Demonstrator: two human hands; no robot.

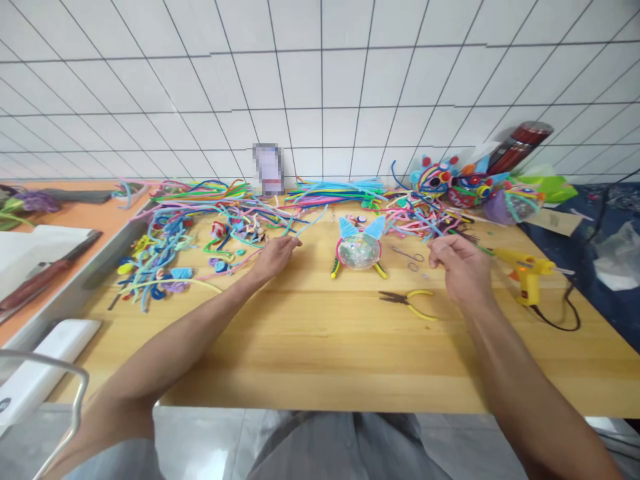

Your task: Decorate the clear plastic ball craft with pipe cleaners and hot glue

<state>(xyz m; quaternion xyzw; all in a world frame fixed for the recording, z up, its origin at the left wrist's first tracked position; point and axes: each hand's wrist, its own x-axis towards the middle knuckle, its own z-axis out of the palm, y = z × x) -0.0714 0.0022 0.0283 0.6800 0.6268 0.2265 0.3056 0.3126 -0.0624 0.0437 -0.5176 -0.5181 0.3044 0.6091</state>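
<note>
My left hand [277,258] is closed in a pinch by the left-hand pile, and a light blue pipe cleaner [314,221] sticks out from its fingertips. My right hand [461,267] is also pinched closed, raised over the right side of the table; what it holds, if anything, I cannot make out. Between the hands stands a clear round craft figure [359,252] with blue pipe-cleaner ears, a pink rim and green-and-yellow feet. Small scissors [411,257] lie between the figure and my right hand. Nearer to me are pliers [409,303] with yellow handles, jaws pointing left.
A yellow glue gun [527,272] with a black cord lies at right. Loose pipe cleaners [335,193] run along the tiled wall, with coiled pieces [170,247] at left. Finished-looking craft figures [465,187] and a red cylinder [523,148] stand at back right; a phone [269,169] leans behind.
</note>
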